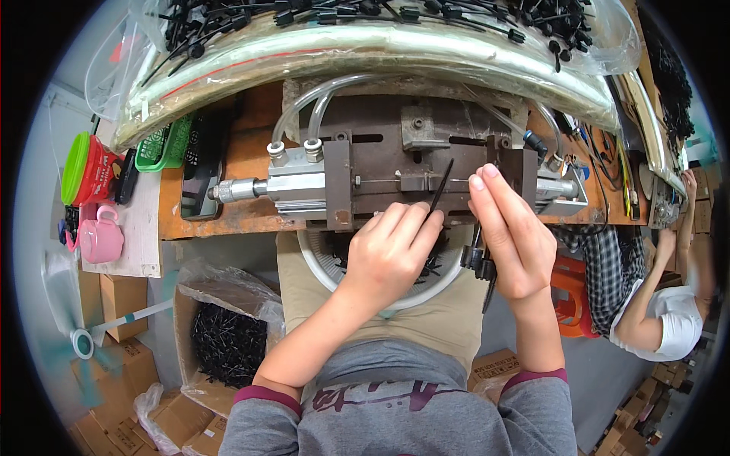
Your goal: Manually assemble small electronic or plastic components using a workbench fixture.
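A thin black pointed plastic stick point(442, 185) rises from between the fingertips of my left hand point(391, 249), which is closed on it at the front edge of a dark metal pneumatic fixture point(380, 121). My right hand point(513, 239) is curled by the fixture's right end, its first fingers extended together. Under its palm it holds black plastic parts point(477, 263) with blocky heads and thin stems; how many is hidden. On my lap, below the left hand, a white round basket point(315, 262) contains more black pieces.
Silver cylinders point(300, 182) with clear hoses flank the fixture. A plastic-covered tray point(365, 45) heaped with black parts spans the back. At left are a pink cup point(103, 234) and green basket point(169, 144); below, a box of black parts point(182, 319). Another person point(669, 319) sits at right.
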`<state>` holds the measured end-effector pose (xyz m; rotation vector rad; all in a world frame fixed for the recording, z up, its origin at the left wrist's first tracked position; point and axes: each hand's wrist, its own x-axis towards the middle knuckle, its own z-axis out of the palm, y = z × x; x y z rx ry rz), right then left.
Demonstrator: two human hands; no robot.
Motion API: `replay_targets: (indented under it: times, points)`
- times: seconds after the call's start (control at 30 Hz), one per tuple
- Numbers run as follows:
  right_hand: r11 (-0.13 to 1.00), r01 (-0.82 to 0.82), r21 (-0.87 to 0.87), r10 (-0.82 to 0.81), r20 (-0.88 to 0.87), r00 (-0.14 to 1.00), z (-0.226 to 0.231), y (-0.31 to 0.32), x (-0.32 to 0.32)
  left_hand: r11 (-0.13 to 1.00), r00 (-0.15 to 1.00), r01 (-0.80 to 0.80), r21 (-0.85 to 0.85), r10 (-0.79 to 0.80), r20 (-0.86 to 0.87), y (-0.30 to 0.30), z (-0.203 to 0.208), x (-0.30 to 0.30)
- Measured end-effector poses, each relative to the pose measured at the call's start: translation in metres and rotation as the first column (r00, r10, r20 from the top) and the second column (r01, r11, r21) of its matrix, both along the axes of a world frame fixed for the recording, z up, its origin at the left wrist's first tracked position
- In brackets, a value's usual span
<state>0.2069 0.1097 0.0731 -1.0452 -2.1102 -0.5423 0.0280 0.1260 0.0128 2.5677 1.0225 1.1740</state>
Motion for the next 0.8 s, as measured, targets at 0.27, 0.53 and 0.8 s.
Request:
replay_targets:
  times: [0.27,0.53,0.8]
  points:
    - [0.999,0.03,-0.038,-0.031,-0.022,0.999,-0.007,-0.011,0.004,0.374,0.548,0.675,-0.636,0.323,0.771,-0.024,0.043,-0.019]
    - [0.997,-0.048,-0.066,0.045,-0.048,0.998,-0.008,-0.009,-0.014,0.669,0.844,0.397,-0.628,0.001,0.536,-0.022,0.06,-0.025]
    - [0.997,0.064,-0.051,-0.074,-0.219,0.973,-0.011,-0.006,-0.001,0.986,0.999,0.003,-0.17,0.005,0.051,-0.017,0.038,-0.023]
